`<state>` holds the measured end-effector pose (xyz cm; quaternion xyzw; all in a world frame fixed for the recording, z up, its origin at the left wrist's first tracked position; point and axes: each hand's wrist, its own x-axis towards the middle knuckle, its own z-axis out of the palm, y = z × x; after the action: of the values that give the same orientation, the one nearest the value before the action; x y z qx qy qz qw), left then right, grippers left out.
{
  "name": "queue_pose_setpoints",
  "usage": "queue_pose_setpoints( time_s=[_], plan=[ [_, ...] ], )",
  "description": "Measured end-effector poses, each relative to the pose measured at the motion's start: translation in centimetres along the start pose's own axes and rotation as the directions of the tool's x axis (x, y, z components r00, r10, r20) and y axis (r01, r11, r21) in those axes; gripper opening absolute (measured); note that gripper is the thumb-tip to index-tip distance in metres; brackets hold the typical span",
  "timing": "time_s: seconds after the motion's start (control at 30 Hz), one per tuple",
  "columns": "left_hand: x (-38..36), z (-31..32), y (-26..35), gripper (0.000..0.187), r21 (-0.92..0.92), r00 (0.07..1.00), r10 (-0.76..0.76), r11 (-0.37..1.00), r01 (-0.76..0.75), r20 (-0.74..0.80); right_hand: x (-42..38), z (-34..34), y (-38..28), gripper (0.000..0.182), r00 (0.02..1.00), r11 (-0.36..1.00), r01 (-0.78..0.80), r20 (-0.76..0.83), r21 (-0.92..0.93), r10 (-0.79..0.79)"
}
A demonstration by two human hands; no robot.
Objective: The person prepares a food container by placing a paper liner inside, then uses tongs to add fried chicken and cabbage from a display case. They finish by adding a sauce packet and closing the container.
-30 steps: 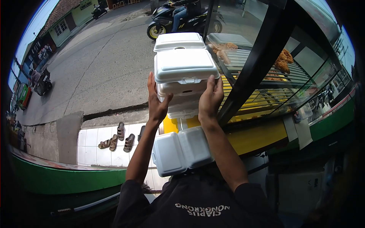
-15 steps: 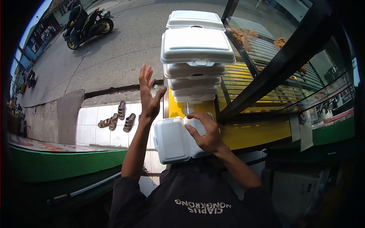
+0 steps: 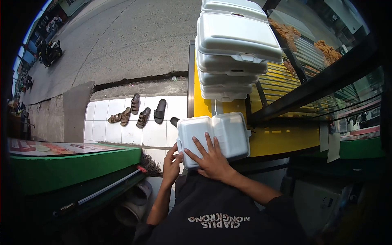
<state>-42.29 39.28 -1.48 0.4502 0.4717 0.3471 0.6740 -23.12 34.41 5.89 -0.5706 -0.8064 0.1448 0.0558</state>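
A white foam takeaway box (image 3: 231, 134) lies unfolded at the counter's near edge, the raised panels of both halves facing up. My right hand (image 3: 210, 159) rests flat on its left half with fingers spread. At the left edge of that half, my left hand (image 3: 172, 165) has its fingers bent around the rim by the tab; part of the grip is hidden. Just beyond the open box rises a tall stack of closed white foam boxes (image 3: 239, 34).
A glass display case (image 3: 304, 81) with fried food and a black frame stands to the right on the yellow counter (image 3: 286, 139). Several sandals (image 3: 143, 117) lie on white tiles at left. A green ledge (image 3: 73, 167) is at lower left. Beyond is a road with a motorbike (image 3: 50, 53).
Both hands have come down onto the open box: the left from raised in the air to its left edge, the right onto its left half. The motorbike has moved farther left; the view has shifted.
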Motion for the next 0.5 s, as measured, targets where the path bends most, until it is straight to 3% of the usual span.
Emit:
queue_pose_setpoints(
  time_s=[0.1,0.27,0.4,0.5],
  plan=[
    [0.0,0.0,-0.5,0.045,-0.014,0.999,-0.004,1.0,0.003,-0.042,-0.4,0.8,-0.6,0.095,0.998,1.0,-0.019,-0.051,0.016,0.02],
    [-1.1,0.7,0.6,0.043,0.217,0.988,0.145,0.967,-0.131,-0.049,-0.8,1.5,-1.4,0.087,0.992,0.997,-0.058,-0.111,0.043,0.063],
    [-1.3,0.8,0.9,0.044,0.316,0.984,0.164,0.939,-0.136,-0.065,-0.8,1.9,-1.9,0.081,0.982,0.994,-0.098,-0.16,0.045,0.104],
    [-1.3,0.7,1.1,0.043,0.245,0.988,0.14,0.962,-0.121,-0.065,-0.8,2.0,-2.5,0.079,0.973,0.991,-0.13,-0.188,0.044,0.136]
  ],
)
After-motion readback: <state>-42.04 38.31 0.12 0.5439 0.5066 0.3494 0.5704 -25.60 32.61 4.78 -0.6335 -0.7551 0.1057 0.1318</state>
